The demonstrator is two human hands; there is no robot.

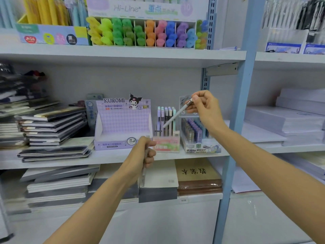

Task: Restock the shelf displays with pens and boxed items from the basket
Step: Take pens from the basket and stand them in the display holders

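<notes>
Head view: right hand (205,110) pinches white pen (175,115), tip down-left; left hand (142,154) grips near-vertical grey pen (143,173).

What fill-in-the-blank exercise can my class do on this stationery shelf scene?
1. The right hand pinches a ___ pen over the pastel pen stand.
2. The left hand grips a clear pen near the purple display box printed ___.
3. The highlighters stand on the shelf ___ that box.
Missing words: white; KUROMI; above.
</notes>
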